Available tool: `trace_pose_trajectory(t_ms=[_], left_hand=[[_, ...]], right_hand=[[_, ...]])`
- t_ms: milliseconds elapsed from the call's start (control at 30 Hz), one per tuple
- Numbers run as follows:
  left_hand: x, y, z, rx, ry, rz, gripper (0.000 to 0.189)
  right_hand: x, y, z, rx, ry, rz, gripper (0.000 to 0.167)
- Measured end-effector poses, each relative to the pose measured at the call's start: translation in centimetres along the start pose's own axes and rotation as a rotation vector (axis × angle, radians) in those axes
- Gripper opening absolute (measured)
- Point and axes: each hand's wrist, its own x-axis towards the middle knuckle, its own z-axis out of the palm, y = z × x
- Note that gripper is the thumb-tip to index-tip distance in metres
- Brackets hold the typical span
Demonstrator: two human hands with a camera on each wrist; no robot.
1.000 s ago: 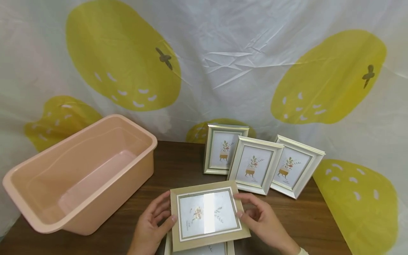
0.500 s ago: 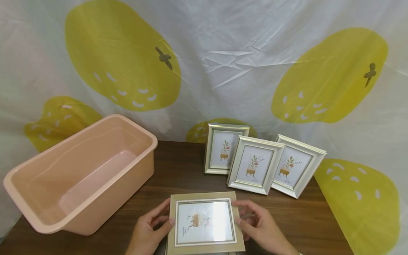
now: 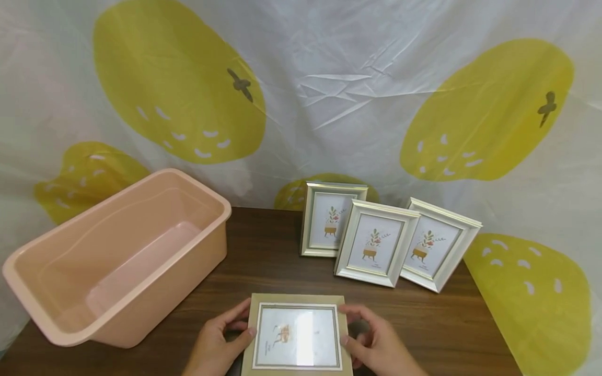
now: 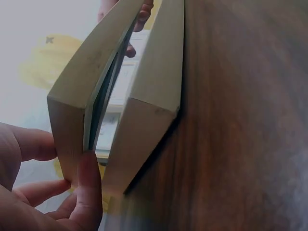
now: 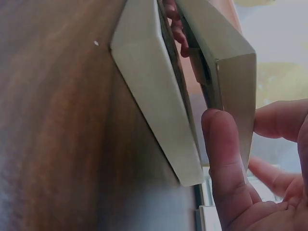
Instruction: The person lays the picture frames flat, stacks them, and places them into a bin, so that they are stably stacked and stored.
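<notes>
Cream-coloured and boxy, the upper picture frame spans the space between the two hands, face up, its drawing turned sideways and its clear front catching a pale glare. The left hand pinches one short side between thumb and fingers; the right hand grips the opposite short side in much the same way. Beneath both hands, a lower frame lies on the tabletop, and the wrist views show a gap between the two, so the upper one is held clear there; whether that gap is even all round I cannot tell. For good handling, I would keep the two hands at one height, so neither side dips, and squeeze only the side edges, leaving the clear front unsmudged. Both thumbs sit close to the gap, so they would need care not to get trapped, and lining up the corners by eye should help the pair sit square. Out beyond the right hand stand three more frames: a rear one, a front one and a slanted one. Off to the left hand's outer side sits a pink tub, well apart.
</notes>
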Motion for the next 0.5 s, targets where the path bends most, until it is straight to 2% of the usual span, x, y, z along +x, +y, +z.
trace_pose_trajectory(t_ms=[267,500], left_hand=[[0.28,-0.13,-0.25,0.034,-0.029,0.002,0.057],[0.34,-0.27,-0.3,0.069,-0.03,-0.008,0.056]], right_hand=[[-0.15,0.14,0.55,-0.002,0.008,0.024,0.063],[-0.49,-0.27,0.62,-0.078,0.024,0.082,0.064]])
